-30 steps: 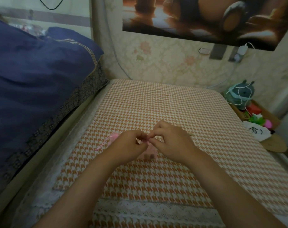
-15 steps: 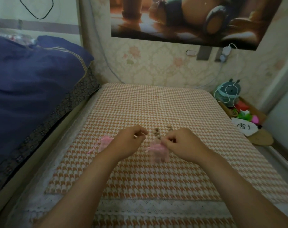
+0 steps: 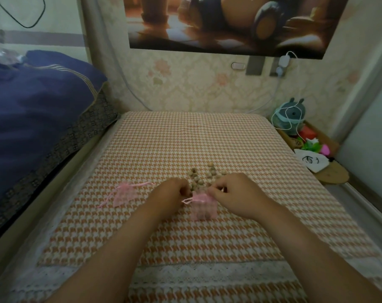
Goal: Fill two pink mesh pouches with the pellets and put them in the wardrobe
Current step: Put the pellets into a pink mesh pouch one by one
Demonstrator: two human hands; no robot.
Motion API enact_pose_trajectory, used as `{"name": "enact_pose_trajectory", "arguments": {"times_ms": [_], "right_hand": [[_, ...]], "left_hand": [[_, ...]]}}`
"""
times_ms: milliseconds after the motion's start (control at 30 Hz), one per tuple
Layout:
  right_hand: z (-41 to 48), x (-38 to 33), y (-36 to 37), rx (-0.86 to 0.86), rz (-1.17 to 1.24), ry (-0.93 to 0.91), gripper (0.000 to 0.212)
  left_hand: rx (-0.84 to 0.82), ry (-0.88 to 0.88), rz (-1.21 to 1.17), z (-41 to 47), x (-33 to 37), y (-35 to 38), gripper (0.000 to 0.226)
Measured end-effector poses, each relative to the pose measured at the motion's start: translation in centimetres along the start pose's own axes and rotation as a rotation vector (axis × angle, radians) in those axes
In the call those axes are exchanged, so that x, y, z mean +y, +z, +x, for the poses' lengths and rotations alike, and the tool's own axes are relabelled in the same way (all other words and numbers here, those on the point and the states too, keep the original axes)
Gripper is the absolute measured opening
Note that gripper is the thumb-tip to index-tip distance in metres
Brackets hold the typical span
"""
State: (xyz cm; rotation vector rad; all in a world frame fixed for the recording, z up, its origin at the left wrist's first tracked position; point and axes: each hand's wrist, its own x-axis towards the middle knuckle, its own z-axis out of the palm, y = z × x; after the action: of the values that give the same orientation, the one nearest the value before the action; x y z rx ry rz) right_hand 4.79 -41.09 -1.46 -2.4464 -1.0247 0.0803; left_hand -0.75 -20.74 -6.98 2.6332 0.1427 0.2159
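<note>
A navy quilt [image 3: 32,110] lies on the bed along the tabletop's left edge. On the houndstooth cloth [image 3: 185,241], towards the left edge, the left pouch [image 3: 123,194] lies flat with its cords trailing, well apart from both hands. The left hand [image 3: 170,193] has curled fingers just beside the right pouch's cord loop; whether it grips anything I cannot tell. The right pouch [image 3: 203,207] sits near the middle, between the hands, with dark shapes showing through its mesh. Loose pellets [image 3: 198,178] lie scattered just behind it. The right hand [image 3: 236,193] pinches that pouch's mouth at its right corner. Toys [image 3: 290,117] sit beyond the right edge.
</note>
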Motion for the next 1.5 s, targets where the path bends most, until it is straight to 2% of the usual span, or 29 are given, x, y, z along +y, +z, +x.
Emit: {"name": "enact_pose_trajectory", "arguments": {"times_ms": [100,300,400,467,533,633,733,833,1000,1133,1500], "right_hand": [[0.2,0.0,0.1,-0.006,-0.001,0.007,0.036],[0.7,-0.4,0.4,-0.011,0.006,0.004,0.038],[0.8,-0.4,0.6,-0.006,0.029,0.006,0.042],[0.9,-0.4,0.6,-0.004,0.038,0.006,0.042],[0.9,-0.3,0.6,-0.001,0.043,0.012,0.043],[0.9,0.0,0.5,0.002,0.039,0.023,0.041],[0.8,0.2,0.3,-0.02,0.05,0.045,0.035],[0.6,0.3,0.1,-0.02,0.059,0.054,0.034],[0.4,0.6,0.1,-0.046,0.056,0.064,0.034],[0.6,0.7,0.1,-0.061,0.03,0.051,0.033],[1.0,0.8,-0.2,-0.032,0.035,0.013,0.013]], "left_hand": [[0.033,0.004,-0.035,0.4,-0.4,0.5,0.021],[-0.009,0.003,0.039,1.0,-0.8,0.8,0.011],[0.021,-0.063,-0.091,1.1,-0.6,0.5,0.009],[0.129,-0.097,-0.2,1.1,-0.2,-0.4,0.008],[0.225,-0.081,-0.322,1.0,0.8,-1.6,0.006],[0.184,0.019,-0.451,-0.1,2.8,-3.0,0.004],[0.086,0.119,-0.381,-1.2,3.9,-2.7,0.003],[0.067,0.138,-0.312,-1.4,4.2,-2.2,0.006],[0.065,0.061,-0.235,-1.0,4.5,-1.9,0.01],[0.002,-0.019,-0.273,-0.7,4.1,-1.8,0.014],[0.089,-0.132,-0.089,-0.8,4.4,-3.5,0.039]]}}
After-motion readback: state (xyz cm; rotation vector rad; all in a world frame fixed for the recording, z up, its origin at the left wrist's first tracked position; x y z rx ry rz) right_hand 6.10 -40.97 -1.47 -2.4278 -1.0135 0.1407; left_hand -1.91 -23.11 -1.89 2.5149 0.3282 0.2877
